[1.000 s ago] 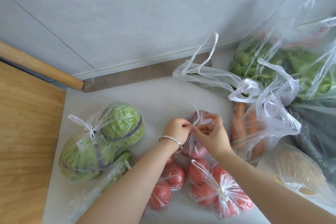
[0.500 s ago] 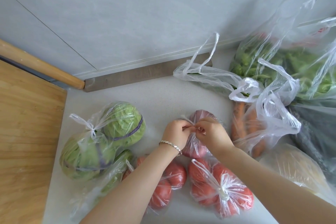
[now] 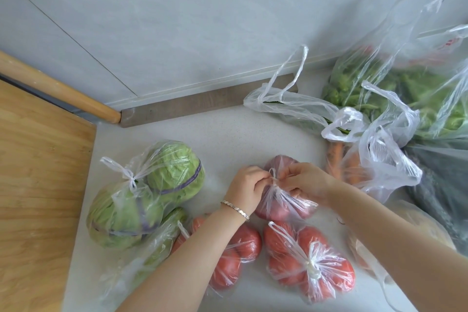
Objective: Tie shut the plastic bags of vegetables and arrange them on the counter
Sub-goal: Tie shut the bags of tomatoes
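I have both hands meeting over one knot. The left hand (image 3: pixel 249 186) and the right hand (image 3: pixel 307 180) each curl their fingers in and pinch the twisted plastic neck (image 3: pixel 273 178) of the bag of reddish-purple vegetables (image 3: pixel 286 206), knuckles nearly touching across it. That bag sits on the counter (image 3: pixel 202 139) directly beneath the grip, its bulge spreading toward the camera and a little right of the pinch. Well apart to the left of the grip I see the cabbage bag (image 3: pixel 141 192), its top knotted. Below the grip, nearer the camera, a tomato bag (image 3: pixel 311 261) with a tied top lies just beside the held bag, and a second tomato bag (image 3: pixel 235 256) shows under the left forearm. Near the grip on its right is the carrot bag (image 3: pixel 354 167), its mouth loose. Beyond it, farther right, there is a bag of greens (image 3: pixel 405 88). A bracelet (image 3: pixel 235 209) rings the left wrist, and a wooden board (image 3: pixel 38 185) borders the counter far left of the grip.
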{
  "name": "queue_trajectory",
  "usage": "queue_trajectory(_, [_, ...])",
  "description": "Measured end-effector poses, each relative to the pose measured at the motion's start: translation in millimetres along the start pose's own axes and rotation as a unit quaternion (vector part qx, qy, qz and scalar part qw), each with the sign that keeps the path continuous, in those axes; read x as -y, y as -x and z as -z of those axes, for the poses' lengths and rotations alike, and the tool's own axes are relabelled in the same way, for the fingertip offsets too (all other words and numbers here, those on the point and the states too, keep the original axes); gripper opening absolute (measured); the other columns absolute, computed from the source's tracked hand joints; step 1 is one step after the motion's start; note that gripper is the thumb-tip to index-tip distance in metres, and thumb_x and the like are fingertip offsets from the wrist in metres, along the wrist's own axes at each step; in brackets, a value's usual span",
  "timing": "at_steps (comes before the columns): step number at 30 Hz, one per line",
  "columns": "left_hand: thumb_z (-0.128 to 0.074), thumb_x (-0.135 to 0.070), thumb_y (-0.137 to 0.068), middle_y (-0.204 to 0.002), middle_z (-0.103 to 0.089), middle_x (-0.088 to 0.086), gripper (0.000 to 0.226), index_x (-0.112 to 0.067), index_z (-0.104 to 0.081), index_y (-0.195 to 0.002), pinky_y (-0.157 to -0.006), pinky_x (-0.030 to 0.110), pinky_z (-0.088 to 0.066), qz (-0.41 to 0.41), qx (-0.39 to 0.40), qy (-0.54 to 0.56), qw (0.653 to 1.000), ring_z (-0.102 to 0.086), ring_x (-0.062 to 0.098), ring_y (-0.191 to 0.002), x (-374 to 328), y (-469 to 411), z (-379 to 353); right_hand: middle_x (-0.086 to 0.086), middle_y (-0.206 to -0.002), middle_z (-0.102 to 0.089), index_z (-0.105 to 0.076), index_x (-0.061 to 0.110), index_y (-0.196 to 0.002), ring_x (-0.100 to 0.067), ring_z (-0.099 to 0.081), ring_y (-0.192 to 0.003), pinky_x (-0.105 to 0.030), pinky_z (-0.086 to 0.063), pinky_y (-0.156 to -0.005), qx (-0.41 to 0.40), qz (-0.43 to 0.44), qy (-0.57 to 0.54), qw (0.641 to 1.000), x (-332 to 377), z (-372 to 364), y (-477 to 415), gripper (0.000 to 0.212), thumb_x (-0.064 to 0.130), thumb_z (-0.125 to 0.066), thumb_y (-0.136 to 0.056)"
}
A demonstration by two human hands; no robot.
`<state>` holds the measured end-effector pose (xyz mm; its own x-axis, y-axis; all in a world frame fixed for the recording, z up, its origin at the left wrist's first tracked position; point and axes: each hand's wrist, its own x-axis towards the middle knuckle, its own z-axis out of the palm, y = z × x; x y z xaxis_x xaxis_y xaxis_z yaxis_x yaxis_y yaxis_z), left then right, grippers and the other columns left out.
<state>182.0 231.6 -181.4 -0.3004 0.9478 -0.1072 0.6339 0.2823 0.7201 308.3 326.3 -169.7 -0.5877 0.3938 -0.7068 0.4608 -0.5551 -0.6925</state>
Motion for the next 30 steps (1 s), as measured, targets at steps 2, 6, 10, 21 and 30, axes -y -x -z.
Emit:
queue_trajectory(2, [-0.061, -0.013, -0.08, -0.083, -0.069, 0.018, 0.018, 0.001, -0.072, -0.08, -0.074, 0.008, -0.036, 0.026, -0.027, 0.03, 0.999, -0.053, 0.013, -0.082, -1.4, 0.6, -1.9, -0.007, -0.056, -0.048, -0.056, 0.007, -0.06, -0.008, -0.042, -0.04, -0.013, -0.035, -0.038, 0.027, -0.032, -0.145, 0.988, -8.7, 0.3, 0.2, 0.036, -0.024, -0.046, -0.077])
queue_trajectory(6, [-0.063, -0.003, -0.08, -0.089, -0.065, 0.021, 0.01, 0.005, -0.07, -0.082, -0.069, 0.003, -0.036, 0.073, -0.02, 0.053, 0.996, -0.056, 0.015, -0.08, -3.5, -3.8, -6.0, 0.006, -0.05, -0.062, -0.071, 0.008, -0.083, -0.004, -0.05, -0.04, -0.01, -0.04, -0.042, -0.086, 0.027, -0.085, 0.992, -20.4, -16.4, 4.0, 0.032, -0.019, -0.06, -0.073])
queue_trajectory(10, [-0.062, -0.003, -0.081, -0.091, -0.063, 0.019, 0.012, 0.005, -0.069, -0.085, -0.071, 0.008, -0.038, 0.089, 0.005, 0.058, 0.994, -0.054, 0.018, -0.084, -2.4, -5.6, -4.9, 0.017, -0.049, -0.065, -0.07, 0.006, -0.096, 0.008, -0.055, -0.047, -0.003, -0.042, -0.051, -0.16, 0.127, 0.001, 0.979, -22.5, -24.0, 8.1, 0.031, -0.013, -0.064, -0.073])
queue_trajectory(21, [-0.06, -0.004, -0.083, -0.093, -0.064, 0.019, 0.012, 0.003, -0.069, -0.085, -0.07, 0.012, -0.038, 0.081, 0.021, 0.037, 0.996, -0.057, 0.024, -0.085, 0.3, -4.5, -5.7, 0.006, -0.041, -0.045, -0.074, 0.015, -0.077, -0.004, -0.026, -0.03, -0.01, -0.024, -0.036, -0.155, 0.123, 0.066, 0.978, -19.8, -24.8, 9.1, 0.037, -0.015, -0.055, -0.071])
queue_trajectory(30, [-0.061, -0.009, -0.083, -0.095, -0.064, 0.017, 0.014, 0.002, -0.07, -0.087, -0.065, 0.003, -0.033, 0.091, 0.026, 0.034, 0.995, -0.055, 0.018, -0.082, -2.1, -6.0, -4.4, 0.003, -0.071, -0.066, -0.075, 0.011, -0.086, 0.002, -0.054, -0.056, -0.006, -0.041, -0.063, -0.223, 0.226, 0.262, 0.912, -32.2, -23.5, 10.0, 0.016, 0.001, -0.067, -0.076])
